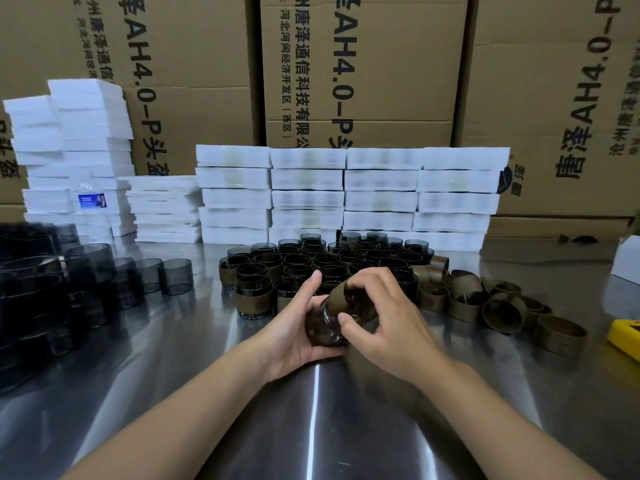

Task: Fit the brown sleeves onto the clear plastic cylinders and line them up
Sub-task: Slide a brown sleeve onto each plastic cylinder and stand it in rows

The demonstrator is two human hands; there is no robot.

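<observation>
Left grip (pixel 294 329) clasps smoky clear plastic cylinder (pixel 325 328); right grip (pixel 388 320) pinches brown ring-shaped sleeve (pixel 346 297) over its rim, just in front of block of sleeved cylinders (pixel 311 263) on steel surface (pixel 207 375).

Bare table (pixel 166 358) open across lower frame, dark cylinders (pixel 52 292) crowding left, sleeved group (pixel 311 261) centre, loose sleeves (pixel 485 299) right, foam stacks (pixel 346 195) walling the back

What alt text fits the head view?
Over a steel table, a person's left hand holds a clear plastic cylinder while the right hand pinches a brown sleeve at its far end. Behind the hands stands a cluster of sleeved cylinders, with loose sleeves to the right, bare cylinders to the left, and white foam stacks before cardboard boxes.
</observation>
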